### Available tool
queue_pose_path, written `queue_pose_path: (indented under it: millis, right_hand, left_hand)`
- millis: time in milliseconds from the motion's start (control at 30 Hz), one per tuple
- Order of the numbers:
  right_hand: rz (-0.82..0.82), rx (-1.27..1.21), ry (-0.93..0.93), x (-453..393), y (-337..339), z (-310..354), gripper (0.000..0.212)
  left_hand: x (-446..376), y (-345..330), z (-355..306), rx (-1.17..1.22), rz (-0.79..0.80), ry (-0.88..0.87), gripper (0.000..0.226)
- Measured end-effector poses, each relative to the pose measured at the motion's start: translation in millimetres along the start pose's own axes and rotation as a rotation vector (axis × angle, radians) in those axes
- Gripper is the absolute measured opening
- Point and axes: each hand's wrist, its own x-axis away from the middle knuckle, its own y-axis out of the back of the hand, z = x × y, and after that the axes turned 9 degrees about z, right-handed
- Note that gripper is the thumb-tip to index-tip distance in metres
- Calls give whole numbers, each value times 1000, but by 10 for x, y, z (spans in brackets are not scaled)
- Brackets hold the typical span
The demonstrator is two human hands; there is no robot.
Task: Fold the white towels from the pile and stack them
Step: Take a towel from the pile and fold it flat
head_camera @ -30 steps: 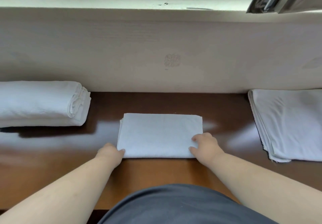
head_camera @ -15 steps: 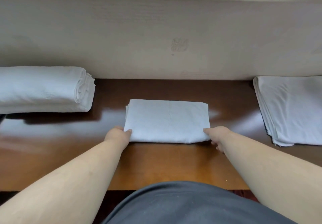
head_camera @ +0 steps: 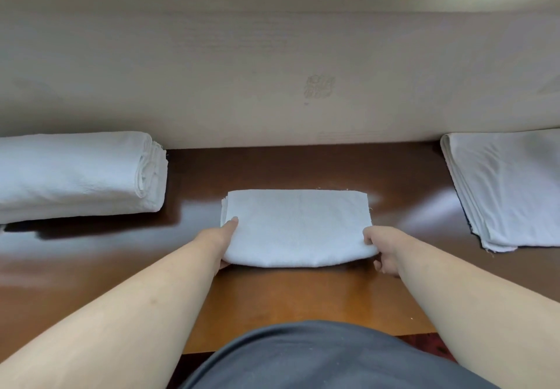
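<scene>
Left hand: grasps the folded towel's near left corner, thumb on top.
Right hand: pinches its near right corner, fingers curled underneath.
Folded towel: mid-table, near edge raised.
Stack: folded towels, far left.
Pile: flat towels, far right.

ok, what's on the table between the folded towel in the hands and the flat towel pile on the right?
Nothing: head view shows only bare glossy table between the folded towel and the flat pile.
</scene>
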Motion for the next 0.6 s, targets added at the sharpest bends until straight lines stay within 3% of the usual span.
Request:
queue_pose_path:
  millis: [167,400,600]
  right_hand:
    - [79,-180,-39,103,-14,53,26]
    - [420,-560,376,490,16,348,29]
    - [679,-384,483,996,-61,884,35]
  left_hand:
    - [82,-34,-99,-134,1,10,35]
    - [580,40,-462,3,141,-108,21]
    - [1296,489,-862,159,196,-333,15]
